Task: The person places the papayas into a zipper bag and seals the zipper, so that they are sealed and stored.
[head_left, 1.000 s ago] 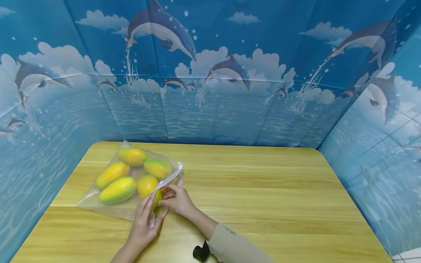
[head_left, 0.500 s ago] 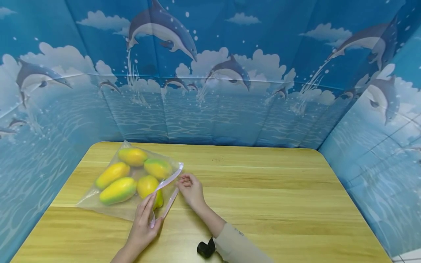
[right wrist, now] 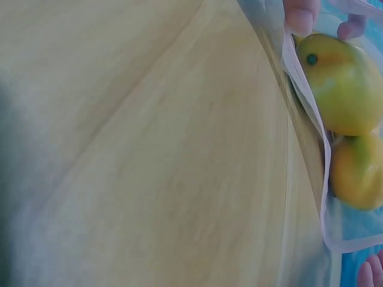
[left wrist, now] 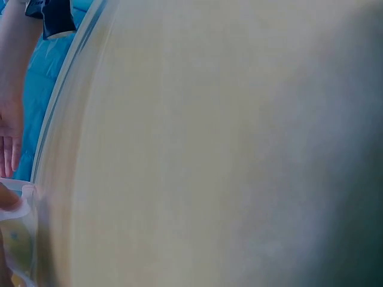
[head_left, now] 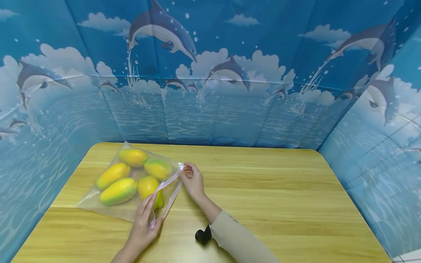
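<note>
A clear plastic zip bag (head_left: 102,210) with a pale pink seal strip lies at the left of the table, several yellow-green mangoes (head_left: 118,190) inside it. Its mouth faces right and gapes. At the near end of the mouth, my left hand (head_left: 142,223) holds the bag, fingers along one lip and thumb against the other. My right hand (head_left: 193,182) pinches the far corner of the mouth with bent fingers. In the right wrist view, a mango (right wrist: 344,84) shows through the opening, with a thumb (right wrist: 299,18) right at the lip.
The wooden table (head_left: 269,197) extends far to the right of the bag. Dolphin-print sheets (head_left: 223,109) enclose it at the back and sides. A black device (head_left: 203,235) sits by my right sleeve (head_left: 236,233).
My right hand has moved out of the bag's mouth by the mangoes, rightward, then away to the far corner of the seal. The mouth gapes wider; my left hand stays put.
</note>
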The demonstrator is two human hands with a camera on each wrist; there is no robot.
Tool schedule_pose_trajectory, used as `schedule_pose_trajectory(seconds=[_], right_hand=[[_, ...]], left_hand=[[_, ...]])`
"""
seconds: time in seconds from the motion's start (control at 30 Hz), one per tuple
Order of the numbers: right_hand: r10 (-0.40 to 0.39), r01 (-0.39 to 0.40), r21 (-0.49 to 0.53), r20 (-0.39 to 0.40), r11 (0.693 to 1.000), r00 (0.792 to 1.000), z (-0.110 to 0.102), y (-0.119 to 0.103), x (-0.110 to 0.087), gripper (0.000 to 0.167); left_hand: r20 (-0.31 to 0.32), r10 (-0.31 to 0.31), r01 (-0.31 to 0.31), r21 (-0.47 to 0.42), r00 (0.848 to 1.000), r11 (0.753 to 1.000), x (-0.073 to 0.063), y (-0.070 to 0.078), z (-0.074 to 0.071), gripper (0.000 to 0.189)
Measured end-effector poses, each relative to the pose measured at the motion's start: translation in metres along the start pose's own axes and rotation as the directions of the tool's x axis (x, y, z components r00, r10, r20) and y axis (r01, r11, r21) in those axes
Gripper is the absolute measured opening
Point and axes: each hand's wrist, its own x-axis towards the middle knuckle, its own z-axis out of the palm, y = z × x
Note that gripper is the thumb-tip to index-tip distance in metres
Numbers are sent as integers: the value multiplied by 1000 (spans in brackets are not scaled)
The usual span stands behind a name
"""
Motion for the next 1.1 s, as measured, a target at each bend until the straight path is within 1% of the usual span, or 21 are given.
schedule_pose_trajectory(seconds=[0.1, 0.27, 0.43, 0.53, 0.73, 0.8, 1.0, 1.1], right_hand=[[12, -12, 17, 3, 1000, 1000, 1, 2, 2, 35], [44, -42, 52, -33, 998, 998, 4, 4, 5, 36], [90, -88, 46, -52, 995, 995, 5, 3, 6, 31], [110, -109, 33, -61, 994, 992, 6, 0, 6, 29], [121, -122, -2, -94, 993, 988, 8, -1, 10, 23], [119, -120, -3, -91, 993, 989, 7, -2, 11, 22], [151, -150, 18, -62, 989, 987, 4, -1, 18, 20], [159, -158, 17, -53, 987, 986, 3, 0, 20, 19]], left_hand=[[8, -1, 1, -4, 1000, 1000, 0, 0, 0, 67], [24, -4, 5, -9, 1000, 1000, 1, 0, -1, 73], [40, -18, 18, 0, 999, 1000, 1, 0, -1, 75], [53, -36, 36, 2, 998, 999, 0, 1, -2, 77], [74, -71, 69, 25, 995, 997, -2, 0, -2, 78], [86, -82, 80, 34, 993, 996, -2, 1, -2, 78], [123, -105, 96, 77, 987, 992, -1, 4, -4, 74], [125, -88, 78, 84, 988, 993, 2, 4, -7, 67]])
